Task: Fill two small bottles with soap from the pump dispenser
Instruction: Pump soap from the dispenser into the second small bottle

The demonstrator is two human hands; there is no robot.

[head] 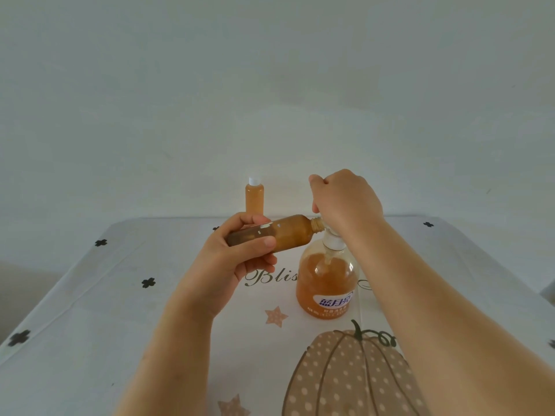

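**Holding a small bottle [289, 235] against the soap pump**

Gripping the amber small bottle around its lower half, the left hand [237, 261] is curling its thumb over the near side and its fingers round the far side. It is keeping the bottle tipped almost level, with the open threaded neck pointing toward 3 o'clock. The neck is meeting the spot where the nozzle would be, but the right hand [345, 202] is hiding the join. That hand is sitting on top of the white pump head [333, 240], knuckles up, its fingers folding down over the head.

The pump dispenser [327, 283] is standing upright just below the right hand, at about 4 o'clock from the left hand. It is showing orange soap reaching up to its shoulder and a blue and white label.

At 11 o'clock from the dispenser, the second small bottle [254, 199] is standing upright near the table's far edge, wearing a white cap and looking full of orange soap.

A white tablecloth [120, 295] is covering the table, showing a dotted pumpkin print [345, 379] at 6 o'clock.
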